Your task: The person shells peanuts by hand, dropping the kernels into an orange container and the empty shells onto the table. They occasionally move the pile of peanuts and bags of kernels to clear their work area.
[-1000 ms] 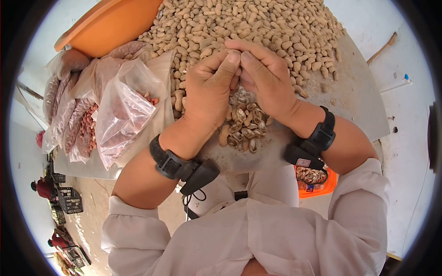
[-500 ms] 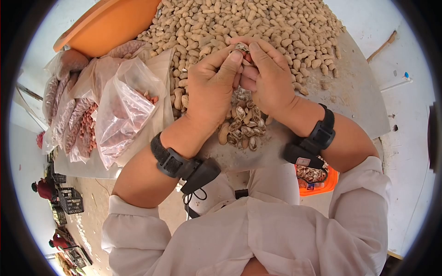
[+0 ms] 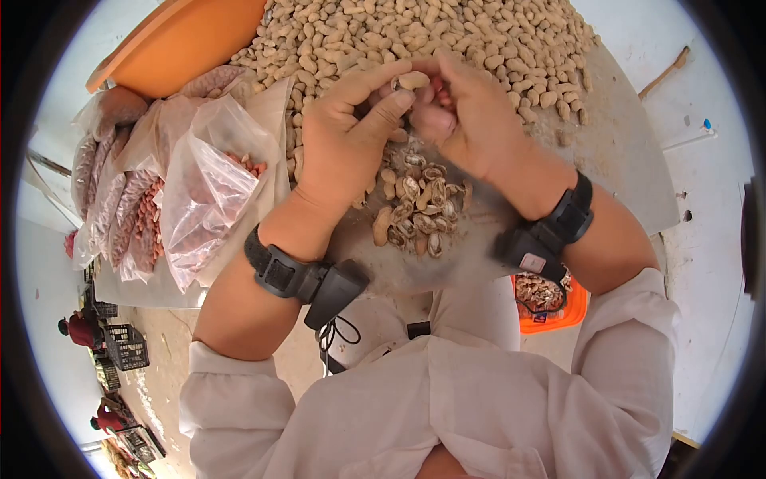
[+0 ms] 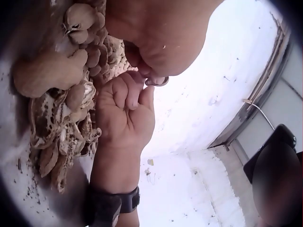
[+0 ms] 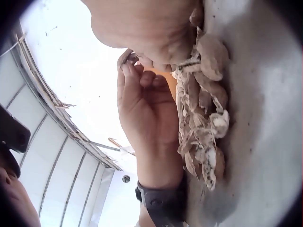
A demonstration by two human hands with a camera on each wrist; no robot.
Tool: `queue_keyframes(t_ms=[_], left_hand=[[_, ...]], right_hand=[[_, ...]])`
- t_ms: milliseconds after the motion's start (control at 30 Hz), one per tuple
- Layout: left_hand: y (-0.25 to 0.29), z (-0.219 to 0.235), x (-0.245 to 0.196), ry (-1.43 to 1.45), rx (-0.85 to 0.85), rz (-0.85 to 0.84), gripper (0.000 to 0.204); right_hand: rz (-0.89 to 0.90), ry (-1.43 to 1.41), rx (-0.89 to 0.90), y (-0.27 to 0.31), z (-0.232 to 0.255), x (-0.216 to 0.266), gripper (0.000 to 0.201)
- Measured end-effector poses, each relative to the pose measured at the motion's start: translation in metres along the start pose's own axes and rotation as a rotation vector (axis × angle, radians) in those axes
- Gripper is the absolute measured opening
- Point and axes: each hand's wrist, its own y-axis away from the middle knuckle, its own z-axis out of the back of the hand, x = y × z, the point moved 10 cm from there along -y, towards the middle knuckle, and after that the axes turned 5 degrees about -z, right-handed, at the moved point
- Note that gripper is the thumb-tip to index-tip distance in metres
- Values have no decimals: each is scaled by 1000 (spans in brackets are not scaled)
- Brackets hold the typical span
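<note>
Over the shell heap, both hands meet close together in the head view. Between thumb and fingers, my left hand [image 3: 343, 132] pinches a peanut shell [image 3: 413, 81]. Red peanut kernels [image 3: 444, 97] lie in the curled fingers of my right hand [image 3: 483, 124]. Below the hands is a small heap of split peanut shells [image 3: 423, 209], with a few whole pods at its side. In the left wrist view my right hand [image 4: 124, 111] is seen from the palm side, fingers curled. The right wrist view shows my left hand [image 5: 150, 111] with fingertips together at the shell.
A large pile of unshelled peanuts [image 3: 447, 32] covers the far table. At left lie clear plastic bags [image 3: 211, 199] of red kernels, beside an orange basin [image 3: 175, 48]. Below the table's near edge stands an orange container [image 3: 550, 319] with shells in it.
The hands held a peanut together at the fingertips; it was opened, showing red kernels. Now the hands are slightly apart, shell in the left, kernels in the right.
</note>
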Motion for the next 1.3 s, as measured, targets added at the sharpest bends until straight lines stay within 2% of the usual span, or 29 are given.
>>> queue_keyframes(t_ms=[100,133,200,300,400,500,600,700,800,900,1033,1100,1200,1300], left_hand=[[0,-5,10,-44,105,29,28],[1,-13,9,-105,213,-30,28],[6,-32,5,-225,432,-153,30],[15,-36,10,-309,544,95,29],[4,-26,-5,-712,461,-303,26],[4,-19,3,-868,439,-351,23],[3,-15,5,-860,365,-321,16],[1,-18,7,-927,362,-311,15],[1,-14,-6,-816,257,-417,15],[-4,-2,-19,-650,94,-336,16],[-5,9,-5,-425,71,-212,21],[-5,10,-5,-398,60,-153,20],[-5,10,-15,-305,19,-257,20],[-8,12,-2,-112,24,-203,17]], right_hand=[[149,175,-131,4,9,32,26],[186,145,-127,1,10,38,20],[185,212,-45,1,4,43,22],[171,261,-22,0,5,44,24],[154,264,-39,0,7,43,23],[148,262,-42,0,7,42,23],[138,277,-11,-2,6,40,22],[125,298,26,-4,7,37,22],[136,297,-43,-2,6,37,17],[76,321,-61,-1,3,31,13],[-112,341,19,0,-5,8,15],[-109,358,39,1,-8,5,15],[-82,351,47,3,-13,7,13],[-76,335,85,3,-15,8,11]])
